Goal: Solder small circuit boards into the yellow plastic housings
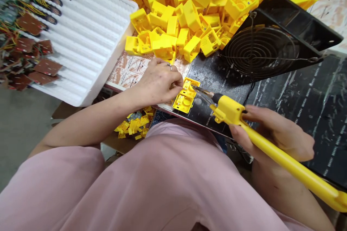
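Several wired boards (40, 66): brown and green PCBs w/ coloured leads, far left, along the tray's left side; can't tell if they're in it.
White foam tray (108, 74): ribbed, dark round parts in far grooves.
L hand (157, 83): ringed, fingers together, pinching housing; a slip toward the iron tip could mean a burn.
Small yellow pile (134, 124): loose parts, near, below bench edge.
Pink trousers (130, 187): lap, nearest to camera.
Yellow heap (184, 14): plastic cases, far, piled loose; a slide could send parts onto the work.
Yellow housing (184, 97): open plastic case on mat's near edge; if it shifts, tip may skid.
Soldering iron (229, 110): tip at housing, just beside L fingers; too long in one spot could melt plastic.
Black fan (260, 52): wire guard, tilted, far right.
R hand (273, 133): clamped around iron's long yellow handle.
Black bench mat (320, 122): printed, under housing, right.
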The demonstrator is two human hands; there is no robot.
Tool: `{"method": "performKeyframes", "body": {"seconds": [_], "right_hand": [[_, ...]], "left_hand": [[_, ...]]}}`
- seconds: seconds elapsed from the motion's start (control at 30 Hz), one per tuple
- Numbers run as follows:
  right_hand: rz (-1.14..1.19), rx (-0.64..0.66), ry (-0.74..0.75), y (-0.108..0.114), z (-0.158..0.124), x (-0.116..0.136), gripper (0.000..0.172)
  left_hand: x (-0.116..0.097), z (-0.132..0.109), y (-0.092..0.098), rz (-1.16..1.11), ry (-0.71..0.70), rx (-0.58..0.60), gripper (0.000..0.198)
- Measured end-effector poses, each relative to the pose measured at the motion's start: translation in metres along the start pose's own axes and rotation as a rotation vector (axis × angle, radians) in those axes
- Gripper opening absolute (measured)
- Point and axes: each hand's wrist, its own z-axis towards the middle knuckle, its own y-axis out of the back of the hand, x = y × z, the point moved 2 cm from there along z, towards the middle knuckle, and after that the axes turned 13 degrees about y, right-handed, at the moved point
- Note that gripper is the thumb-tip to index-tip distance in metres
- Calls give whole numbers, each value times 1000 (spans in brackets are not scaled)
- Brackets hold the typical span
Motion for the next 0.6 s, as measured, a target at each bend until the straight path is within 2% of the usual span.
{"method": "performKeyframes", "body": {"seconds": [0.1, 0.2, 0.27, 0.43, 0.6], "right_hand": [[25, 37, 154, -1, 7, 5, 41], [40, 55, 169, -4, 11, 6, 22], [10, 97, 160, -7, 12, 5, 16], [-21, 133, 283, -9, 19, 9, 25], [-33, 312, 301, -1, 28, 19, 23]], "left_hand": [[-6, 1, 1, 58, 26, 19, 22], [-12, 4, 2, 112, 21, 48, 22], [-16, 7, 4, 143, 11, 74, 21], [-22, 12, 7, 185, 25, 126, 19], [-24, 15, 6, 158, 55, 141, 18]]}}
